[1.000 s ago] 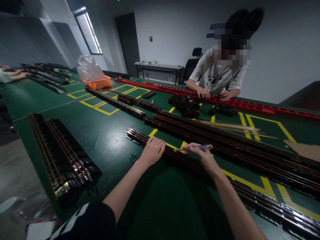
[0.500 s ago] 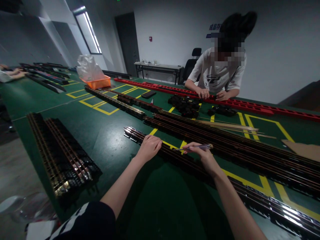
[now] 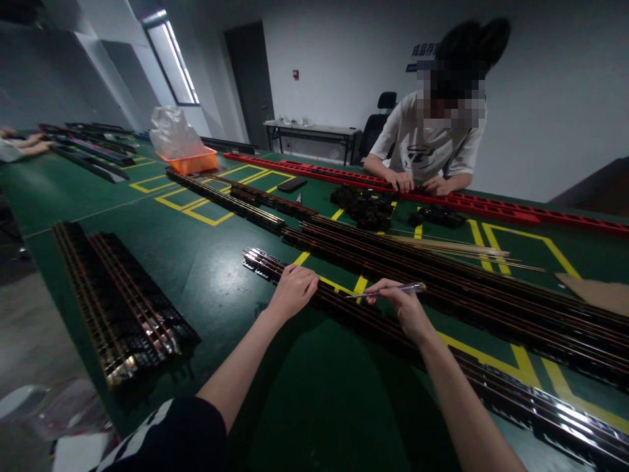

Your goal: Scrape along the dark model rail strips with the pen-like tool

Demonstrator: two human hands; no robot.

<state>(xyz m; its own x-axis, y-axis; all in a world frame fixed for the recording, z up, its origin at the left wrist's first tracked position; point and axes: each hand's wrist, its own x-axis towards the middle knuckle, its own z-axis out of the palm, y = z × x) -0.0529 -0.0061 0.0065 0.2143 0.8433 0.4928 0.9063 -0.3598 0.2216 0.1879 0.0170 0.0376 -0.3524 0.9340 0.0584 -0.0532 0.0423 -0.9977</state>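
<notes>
Head camera: left hand (image 3: 295, 292) clasps a long black copper-striped rail (image 3: 340, 305), right hand (image 3: 400, 307) grasps a slim metal-shafted tool (image 3: 413, 288), seemingly mid-adjustment, calling for steady aim

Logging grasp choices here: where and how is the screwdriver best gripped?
Probably take the screwdriver by its handle, from the right, as the right hand does: the handle is thicker and its end sticks out that side, while the thin shaft points left toward the dark strip.
</notes>
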